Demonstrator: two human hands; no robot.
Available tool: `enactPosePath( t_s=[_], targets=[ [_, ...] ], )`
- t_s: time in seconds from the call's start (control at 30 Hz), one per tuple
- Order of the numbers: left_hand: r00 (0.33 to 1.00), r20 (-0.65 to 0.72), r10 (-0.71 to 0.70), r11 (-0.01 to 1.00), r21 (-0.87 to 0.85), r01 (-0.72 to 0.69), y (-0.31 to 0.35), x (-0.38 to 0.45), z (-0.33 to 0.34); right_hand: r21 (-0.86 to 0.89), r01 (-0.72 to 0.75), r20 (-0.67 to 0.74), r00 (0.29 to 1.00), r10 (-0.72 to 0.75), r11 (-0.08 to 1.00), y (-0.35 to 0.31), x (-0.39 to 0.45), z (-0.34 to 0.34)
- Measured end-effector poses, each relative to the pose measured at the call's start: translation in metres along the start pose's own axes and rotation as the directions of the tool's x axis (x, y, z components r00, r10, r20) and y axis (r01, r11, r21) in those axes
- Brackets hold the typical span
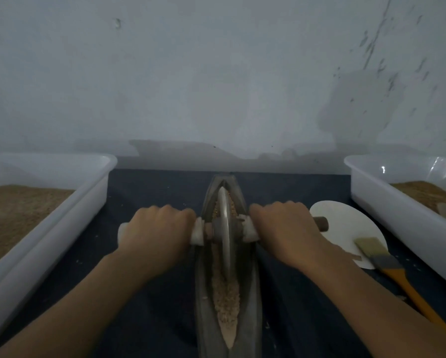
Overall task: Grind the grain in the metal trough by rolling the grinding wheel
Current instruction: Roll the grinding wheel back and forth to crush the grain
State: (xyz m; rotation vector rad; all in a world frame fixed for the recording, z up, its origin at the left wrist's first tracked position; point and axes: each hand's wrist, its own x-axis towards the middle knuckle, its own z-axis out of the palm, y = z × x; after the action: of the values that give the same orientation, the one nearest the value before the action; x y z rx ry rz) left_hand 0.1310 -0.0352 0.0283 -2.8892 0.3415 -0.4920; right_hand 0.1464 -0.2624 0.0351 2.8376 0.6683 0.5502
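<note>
The grinding wheel, a thin metal disc standing upright on its edge, sits in the metal trough toward the far half of it, a little past the middle of the view at 12 o'clock from the person. The trough is a long, boat-shaped channel running from 6 o'clock to 12 o'clock on a dark blue cloth. Grain lies along the groove: pale crushed meal on the near side of the wheel, and browner whole kernels just beyond it.

An axle handle passes through the wheel's hub from 9 o'clock to 3 o'clock, wrapped in white padding close to the hub. The left hand has its fingers curled over the handle at 9 o'clock of the wheel, clenched round it. The right hand grasps the handle at 3 o'clock the same way, with the bare brown end of the handle sticking out past it.

At 9 o'clock stands a white plastic tub holding brown grain. A second white tub with brown material stands at 3 o'clock. Between the trough and that tub lies a white round plate, and a paintbrush with an orange handle rests with its bristles on the plate's near edge.
</note>
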Motion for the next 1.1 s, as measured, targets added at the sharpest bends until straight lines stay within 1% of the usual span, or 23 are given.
enactPosePath(
  t_s=[0.13,0.23,0.33,0.4,0.47,0.5,0.63,0.73,0.83,0.93,1.03,1.1],
  targets=[
    [1.0,-0.021,0.019,0.999,0.037,-0.019,0.0,0.032,0.003,0.018,-0.054,-0.021,0.998,0.055,0.998,0.01,0.017,0.016],
    [1.0,-0.017,0.017,1.0,0.026,-0.016,-0.002,0.032,0.005,0.003,-0.053,-0.009,0.999,0.053,0.999,0.009,0.017,0.012],
    [1.0,0.03,0.005,0.999,-0.047,-0.003,-0.002,0.013,0.004,-0.017,0.001,0.021,1.0,-0.001,1.0,0.0,0.008,-0.008],
    [0.995,0.1,0.011,0.995,-0.096,-0.001,-0.002,-0.005,-0.003,0.011,0.049,0.061,0.997,-0.049,0.999,-0.006,-0.005,-0.022],
    [0.987,0.155,0.033,0.993,-0.114,-0.015,-0.001,-0.023,-0.011,0.052,0.069,0.096,0.993,-0.074,0.996,-0.012,-0.022,-0.033],
    [0.986,0.16,0.043,0.995,-0.1,-0.028,-0.001,-0.03,-0.015,0.066,0.072,0.112,0.991,-0.079,0.995,-0.014,-0.029,-0.037],
    [0.986,0.155,0.054,0.999,-0.011,-0.053,0.005,-0.038,-0.027,0.083,0.043,0.159,0.986,-0.056,0.996,-0.014,-0.039,-0.033],
    [0.996,0.086,0.031,0.999,0.028,-0.033,0.007,-0.021,-0.02,0.081,0.011,0.095,0.995,-0.019,0.997,-0.009,-0.027,-0.016],
    [1.0,0.025,0.005,1.0,0.031,-0.006,0.005,0.004,-0.005,0.041,-0.025,0.028,0.999,0.024,0.999,0.002,-0.004,0.004],
    [0.999,-0.028,-0.018,0.998,0.054,0.019,0.003,0.023,0.004,0.016,-0.029,-0.041,0.999,0.03,0.999,0.009,0.016,0.016],
    [0.999,-0.043,-0.023,0.998,0.059,0.025,0.003,0.023,0.005,0.002,-0.017,-0.033,0.999,0.017,1.0,0.009,0.018,0.016],
    [1.0,-0.02,-0.012,1.0,0.025,0.013,0.004,0.013,0.003,0.012,0.017,-0.015,1.0,-0.016,1.0,0.006,0.008,0.008]
  ],
)
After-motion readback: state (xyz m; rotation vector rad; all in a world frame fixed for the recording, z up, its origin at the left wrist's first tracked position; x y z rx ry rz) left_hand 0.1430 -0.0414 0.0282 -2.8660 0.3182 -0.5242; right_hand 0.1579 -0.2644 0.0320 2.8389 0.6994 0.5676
